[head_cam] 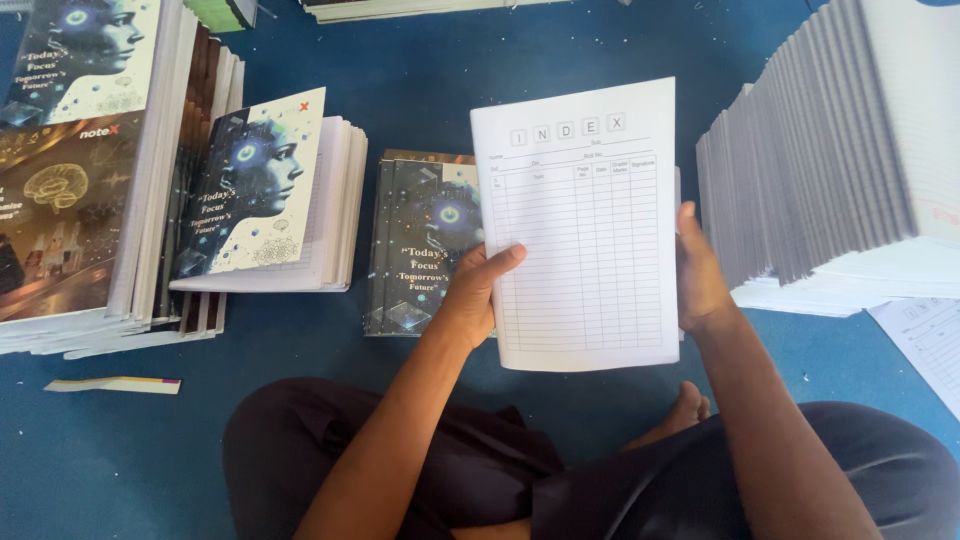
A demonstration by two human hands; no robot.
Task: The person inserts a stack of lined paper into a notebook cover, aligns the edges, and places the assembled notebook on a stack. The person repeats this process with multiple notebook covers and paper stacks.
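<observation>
I hold a white block of notebook pages point(585, 225) upright in front of me, its top sheet printed with a ruled table. My left hand point(478, 290) grips its left edge, thumb across the front. My right hand point(700, 270) clasps the right edge. Just behind the left hand, a small pile of dark printed notebook covers point(420, 240) lies flat on the blue floor point(420, 90). I sit cross-legged, with dark trousers and a bare foot point(688, 405) below the pages.
A thick covered notebook point(270, 195) lies left of the covers, beside a tall pile of covers and notebooks point(90, 170) at far left. A large fanned stack of white page blocks point(830, 160) fills the right. A loose printed sheet point(925, 335) and a paper strip point(112, 385) lie on the floor.
</observation>
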